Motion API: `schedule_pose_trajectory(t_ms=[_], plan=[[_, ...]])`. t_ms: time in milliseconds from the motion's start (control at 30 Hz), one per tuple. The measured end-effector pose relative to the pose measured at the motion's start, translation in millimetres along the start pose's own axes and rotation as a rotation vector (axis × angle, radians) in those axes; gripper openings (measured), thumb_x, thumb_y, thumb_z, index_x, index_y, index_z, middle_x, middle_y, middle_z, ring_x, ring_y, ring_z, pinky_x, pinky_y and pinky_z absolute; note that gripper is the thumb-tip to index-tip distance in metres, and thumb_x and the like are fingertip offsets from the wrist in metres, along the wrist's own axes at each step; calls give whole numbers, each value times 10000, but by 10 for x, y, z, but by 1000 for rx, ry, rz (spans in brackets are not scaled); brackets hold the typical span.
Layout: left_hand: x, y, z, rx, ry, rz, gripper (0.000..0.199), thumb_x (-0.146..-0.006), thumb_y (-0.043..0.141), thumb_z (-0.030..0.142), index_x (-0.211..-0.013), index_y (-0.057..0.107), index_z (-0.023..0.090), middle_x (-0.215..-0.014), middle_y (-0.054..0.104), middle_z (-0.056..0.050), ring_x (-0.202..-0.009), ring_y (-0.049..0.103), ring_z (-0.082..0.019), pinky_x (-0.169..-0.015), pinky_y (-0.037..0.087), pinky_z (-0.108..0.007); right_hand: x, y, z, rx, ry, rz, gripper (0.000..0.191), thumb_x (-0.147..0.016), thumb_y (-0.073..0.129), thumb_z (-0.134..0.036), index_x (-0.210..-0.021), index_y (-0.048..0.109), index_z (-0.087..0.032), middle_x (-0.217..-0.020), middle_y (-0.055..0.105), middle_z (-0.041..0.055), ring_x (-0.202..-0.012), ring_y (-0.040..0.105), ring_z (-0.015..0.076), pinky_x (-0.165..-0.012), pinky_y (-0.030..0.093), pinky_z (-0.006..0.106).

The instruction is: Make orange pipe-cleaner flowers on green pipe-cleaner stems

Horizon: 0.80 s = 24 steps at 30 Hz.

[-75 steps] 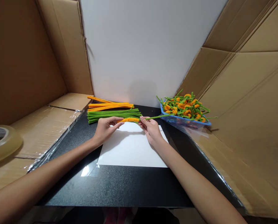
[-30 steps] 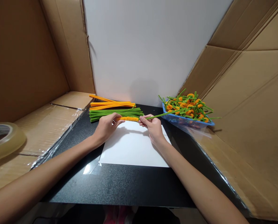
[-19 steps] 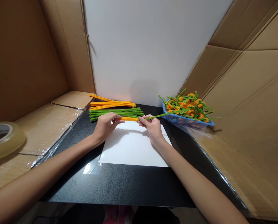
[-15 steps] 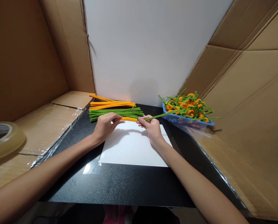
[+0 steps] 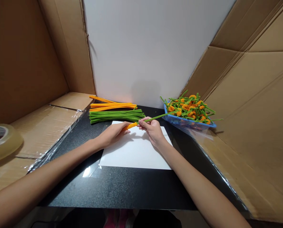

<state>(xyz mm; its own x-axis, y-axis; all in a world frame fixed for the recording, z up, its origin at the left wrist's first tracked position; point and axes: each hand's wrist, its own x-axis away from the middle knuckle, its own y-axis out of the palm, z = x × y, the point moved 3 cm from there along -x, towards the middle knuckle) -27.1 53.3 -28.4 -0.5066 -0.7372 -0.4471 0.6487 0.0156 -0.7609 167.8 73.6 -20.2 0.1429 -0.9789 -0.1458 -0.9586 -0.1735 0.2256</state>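
Note:
My left hand (image 5: pixel 112 134) and my right hand (image 5: pixel 151 129) both hold a green pipe cleaner (image 5: pixel 157 117) above a white paper sheet (image 5: pixel 134 155). Orange pipe cleaner is wound tightly around its lower part, forming an orange wrapped section (image 5: pixel 130 126). My left fingers pinch the end of that section. My right fingertips grip the stem where the orange winding stops. The long green end slants up and right towards the basket. Part of the winding is hidden by my fingers.
Behind the paper lie a bundle of green pipe cleaners (image 5: pixel 116 116) and a bundle of orange pipe cleaners (image 5: pixel 111 106). A blue plastic basket (image 5: pixel 186 122) holds orange-and-green pipe cleaner flowers. A tape roll (image 5: pixel 1 144) sits on cardboard (image 5: pixel 43 129) beyond the black table (image 5: pixel 122 190).
The held stem has tilted from nearly level to slanting up at the right. My left hand has moved down and inward along the wrapped section, and my right hand has turned slightly.

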Motion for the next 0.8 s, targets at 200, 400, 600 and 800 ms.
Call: schedule_pose_trajectory(t_ms=[200,400,600,800], plan=[[15,44,78,-47,1,-53,250,-1013,376,349,-973,562,188,-821,678,-41,-661,573,-164,-607,408,-252,61,84,18,-1,-9,-23,318,-611,904,-408,-701,706,-177,-656,689,21,-616,596,134,-616,445,278],[23,42,127,-8,-47,-34,228,-994,405,377,-912,538,211,-743,639,-6,-614,546,-158,-585,396,-247,95,122,42,-1,31,-34,344,-585,914,-441,-694,721,-179,-635,668,14,-606,570,132,-611,433,286],[25,48,128,84,-42,0,170,-978,509,366,-1038,555,213,-775,659,0,-627,570,-146,-588,424,-240,91,124,76,-8,29,-34,330,-594,911,-428,-676,711,-178,-627,648,2,-603,543,119,-617,428,278],[17,-61,23,117,-127,285,247,-928,624,387,-1069,614,185,-873,695,-18,-688,601,-128,-618,457,-225,-9,-53,113,-155,112,134,384,-555,925,-426,-740,716,-163,-677,670,11,-621,561,104,-613,433,250]])
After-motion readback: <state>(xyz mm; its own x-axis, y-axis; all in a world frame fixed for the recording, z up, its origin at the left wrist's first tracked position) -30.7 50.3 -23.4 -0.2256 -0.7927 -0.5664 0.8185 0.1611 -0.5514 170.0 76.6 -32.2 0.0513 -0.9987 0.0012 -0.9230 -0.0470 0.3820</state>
